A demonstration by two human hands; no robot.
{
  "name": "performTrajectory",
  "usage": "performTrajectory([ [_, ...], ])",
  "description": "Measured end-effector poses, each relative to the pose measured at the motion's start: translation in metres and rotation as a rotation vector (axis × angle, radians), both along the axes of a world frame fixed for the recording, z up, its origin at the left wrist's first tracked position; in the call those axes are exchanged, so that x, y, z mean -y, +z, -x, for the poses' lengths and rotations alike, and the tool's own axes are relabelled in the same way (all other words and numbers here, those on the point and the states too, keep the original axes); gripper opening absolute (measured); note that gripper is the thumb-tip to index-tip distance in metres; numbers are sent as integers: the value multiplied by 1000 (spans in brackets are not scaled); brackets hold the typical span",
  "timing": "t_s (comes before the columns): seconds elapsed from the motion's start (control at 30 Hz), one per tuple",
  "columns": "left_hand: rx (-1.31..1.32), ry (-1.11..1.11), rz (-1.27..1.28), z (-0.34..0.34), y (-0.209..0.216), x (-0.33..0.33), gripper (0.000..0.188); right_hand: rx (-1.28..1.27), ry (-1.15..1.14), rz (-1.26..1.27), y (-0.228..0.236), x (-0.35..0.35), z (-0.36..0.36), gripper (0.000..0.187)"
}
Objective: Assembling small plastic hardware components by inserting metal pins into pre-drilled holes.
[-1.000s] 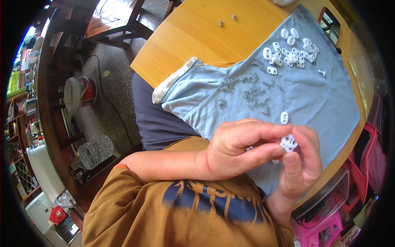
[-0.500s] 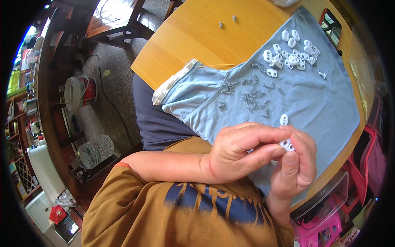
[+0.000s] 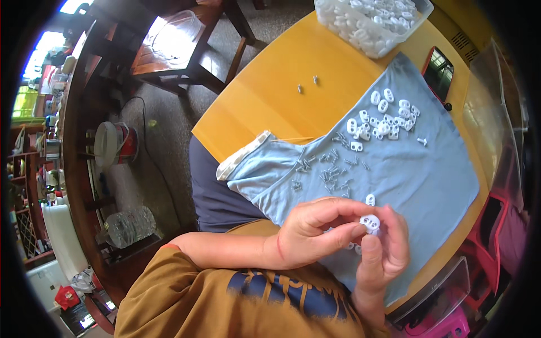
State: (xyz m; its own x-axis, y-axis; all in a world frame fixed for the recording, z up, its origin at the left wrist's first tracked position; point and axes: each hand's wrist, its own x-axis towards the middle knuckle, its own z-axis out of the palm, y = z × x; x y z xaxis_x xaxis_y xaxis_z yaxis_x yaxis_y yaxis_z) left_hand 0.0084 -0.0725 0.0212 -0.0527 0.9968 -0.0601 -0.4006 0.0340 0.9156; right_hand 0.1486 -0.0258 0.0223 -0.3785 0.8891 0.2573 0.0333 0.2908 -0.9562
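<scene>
The small white plastic toggle [image 3: 370,223], rounded with two holes facing up at me, sits pinched between the fingertips of my left hand [image 3: 315,234] and right hand [image 3: 384,253] over the table's near edge, its long axis hard to tell, while a clear tray [image 3: 372,22] at the far edge holds many white pieces.

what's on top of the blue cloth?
On the blue cloth: a cluster of white plastic parts, scattered small metal springs, one lone white part. The hands cover the cloth's near part, so anything there is hidden.
</scene>
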Motion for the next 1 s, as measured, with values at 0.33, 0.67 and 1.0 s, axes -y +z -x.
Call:
performTrajectory([
  [0.33, 155, 53, 226, 21, 20, -24, 26, -19, -37, 42, 10, -6, -4, 30],
  [0.67, -273, 287, -234, 84, 68, -164, 38, -2, -4, 81, 13, -4, -1, 20],
  [1.0, -404, 405, -62, 87, 45, -120, 27, -65, 51, 114, 12, -10, -5, 20],
])
